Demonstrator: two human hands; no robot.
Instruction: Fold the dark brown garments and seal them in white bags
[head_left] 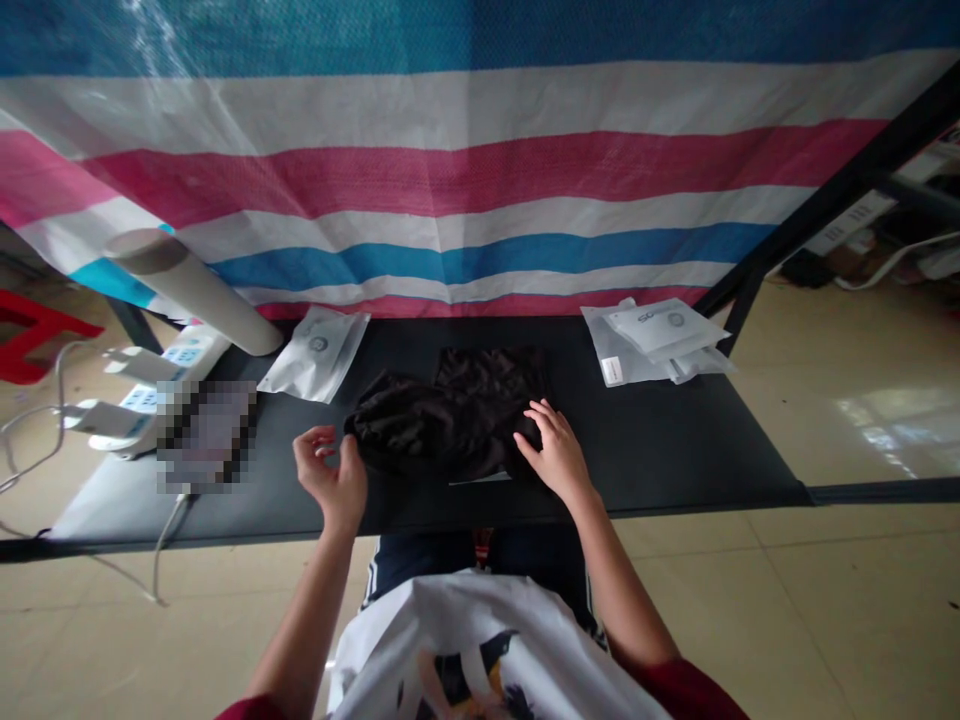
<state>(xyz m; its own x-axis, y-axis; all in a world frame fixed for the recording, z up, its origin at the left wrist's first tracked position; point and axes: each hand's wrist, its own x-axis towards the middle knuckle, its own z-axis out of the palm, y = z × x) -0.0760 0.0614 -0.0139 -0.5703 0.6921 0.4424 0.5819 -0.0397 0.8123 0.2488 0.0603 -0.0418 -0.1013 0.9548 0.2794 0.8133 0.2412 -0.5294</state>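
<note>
A crumpled dark brown garment (442, 415) lies in the middle of a black table (660, 450). My right hand (553, 450) rests flat on the garment's right edge with its fingers spread. My left hand (330, 475) hovers just left of the garment with curled, parted fingers and nothing in them. A thin white sheet edge (480, 479) peeks out under the garment near me.
A clear plastic bag (316, 352) lies at the back left, and a stack of such bags (656, 340) at the back right. A cardboard tube (191, 285) and white power strips (142, 395) sit at the far left. A striped tarp (480, 180) hangs behind.
</note>
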